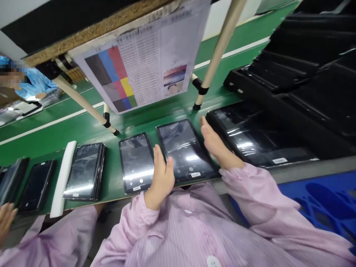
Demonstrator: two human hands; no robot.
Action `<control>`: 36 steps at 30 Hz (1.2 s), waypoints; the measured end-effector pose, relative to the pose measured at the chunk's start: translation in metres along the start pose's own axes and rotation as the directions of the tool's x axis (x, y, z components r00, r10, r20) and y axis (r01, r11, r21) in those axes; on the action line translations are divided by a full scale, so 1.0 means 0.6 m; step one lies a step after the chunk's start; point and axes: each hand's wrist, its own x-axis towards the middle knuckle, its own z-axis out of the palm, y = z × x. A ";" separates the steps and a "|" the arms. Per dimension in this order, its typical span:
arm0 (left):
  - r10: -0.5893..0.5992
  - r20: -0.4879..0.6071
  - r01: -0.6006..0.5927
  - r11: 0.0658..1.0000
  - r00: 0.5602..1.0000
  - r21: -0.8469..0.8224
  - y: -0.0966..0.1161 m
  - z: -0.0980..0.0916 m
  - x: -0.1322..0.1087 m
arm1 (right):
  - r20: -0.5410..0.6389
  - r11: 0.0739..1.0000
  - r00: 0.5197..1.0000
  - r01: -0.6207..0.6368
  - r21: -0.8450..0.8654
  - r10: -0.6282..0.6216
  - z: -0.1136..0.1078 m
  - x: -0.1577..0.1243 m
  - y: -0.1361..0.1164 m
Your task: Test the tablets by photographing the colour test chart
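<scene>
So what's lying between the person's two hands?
A dark glossy tablet, flat on the green belt, left hand and right hand at its sides, seen in the head view.

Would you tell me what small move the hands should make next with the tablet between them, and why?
Probably close both hands on the tablet, gripping its long edges. The left hand lies open at its left edge, the right hand open at its right edge, and it lies flat on the green belt, apparently not yet gripped.

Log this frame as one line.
tablet: flat on green belt | left hand: at its left edge | right hand: at its right edge
</scene>
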 end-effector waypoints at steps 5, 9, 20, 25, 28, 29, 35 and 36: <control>0.174 -0.203 -0.064 0.887 0.964 0.457 -0.055 -0.135 -0.041 | 0.301 0.975 0.952 0.114 -0.192 -0.052 0.049 -0.084 -0.049; -0.078 -0.352 0.170 0.955 0.933 0.241 -0.115 -0.198 -0.044 | 0.596 0.946 0.739 -0.299 -0.129 0.315 0.151 -0.162 -0.067; -0.374 -0.352 0.136 0.826 0.858 -0.546 -0.072 -0.252 -0.037 | 0.496 0.794 0.709 -0.604 0.060 0.502 0.214 -0.184 -0.100; -0.511 -0.116 0.320 0.682 0.851 -0.658 -0.068 -0.271 -0.022 | 0.484 0.734 0.710 -0.654 0.183 0.511 0.213 -0.158 -0.102; -0.525 -0.183 0.315 0.716 0.831 -0.623 -0.069 -0.230 -0.019 | 0.346 0.761 0.764 -0.624 0.179 0.545 0.235 -0.160 -0.088; -0.510 -0.239 0.281 0.740 0.826 -0.611 -0.065 -0.214 -0.021 | 0.299 0.781 0.794 -0.594 0.194 0.530 0.241 -0.163 -0.087; -0.126 -0.457 -0.092 0.900 0.880 -0.426 -0.018 -0.170 -0.050 | 0.201 0.884 0.973 -0.193 0.426 0.116 0.215 -0.176 -0.130; 0.019 -0.462 -0.196 0.920 0.887 -0.338 -0.008 -0.171 -0.052 | 0.203 0.869 0.977 -0.159 0.470 0.069 0.205 -0.173 -0.138</control>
